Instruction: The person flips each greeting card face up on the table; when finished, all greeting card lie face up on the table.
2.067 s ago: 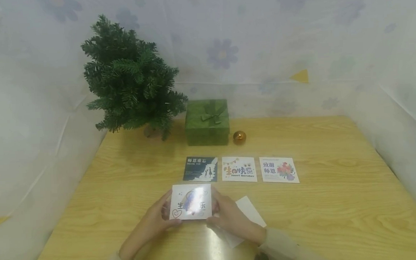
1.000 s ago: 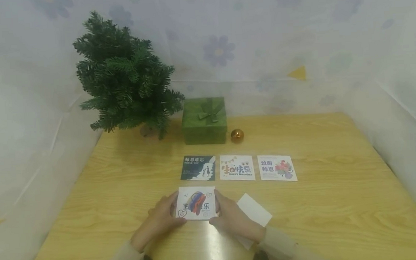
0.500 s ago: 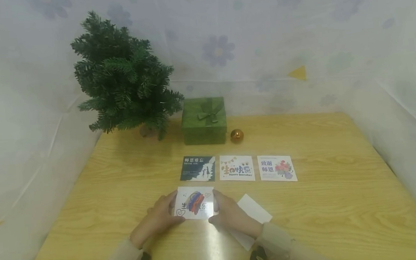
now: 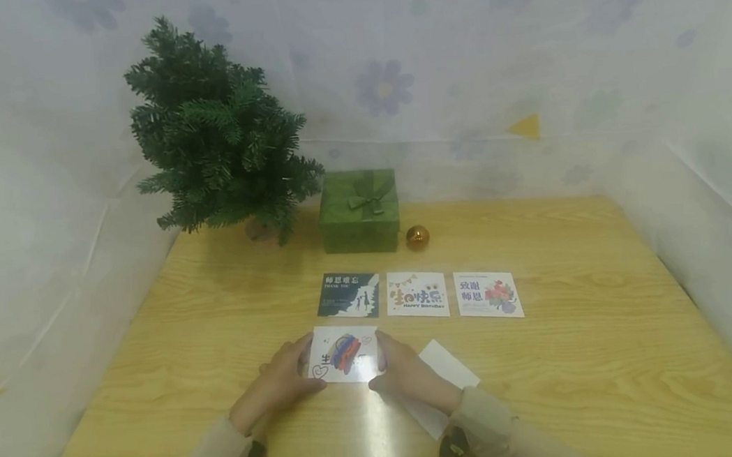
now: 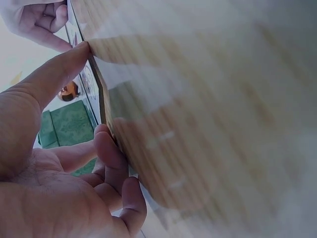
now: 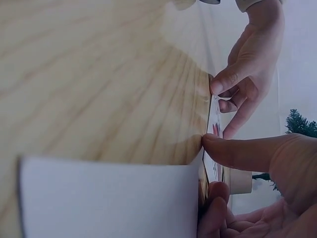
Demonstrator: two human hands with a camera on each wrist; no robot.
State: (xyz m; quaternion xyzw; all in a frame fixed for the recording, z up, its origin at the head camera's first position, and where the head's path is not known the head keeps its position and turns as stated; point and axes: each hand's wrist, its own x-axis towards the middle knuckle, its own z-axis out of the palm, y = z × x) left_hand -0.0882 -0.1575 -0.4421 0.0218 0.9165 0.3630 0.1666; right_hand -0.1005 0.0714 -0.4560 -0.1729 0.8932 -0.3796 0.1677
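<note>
A white greeting card (image 4: 342, 354) with Chinese lettering, hearts and a blue-and-orange drawing is held between the two hands, low over the table. My left hand (image 4: 282, 375) grips its left edge, thumb at the near corner. On the opposite edge, my right hand (image 4: 411, 378) holds it the same way. Glare whitens the card's lower right part. Both wrist views show the card almost edge-on, fingertips right at its edges. A blank white paper (image 4: 451, 364) lies flat beside and partly under the right hand.
Beyond the held card, a dark blue card (image 4: 348, 296), a birthday card (image 4: 417, 295) and a flower card (image 4: 489, 294) lie in a row. A green gift box (image 4: 359, 215), an orange ball ornament (image 4: 417, 238) and a small Christmas tree (image 4: 222, 132) stand farther back.
Both hands have carried the card slightly right and lowered its tilt since the earliest frame. The glare has moved toward its right side; over the last half second the hands barely move.
</note>
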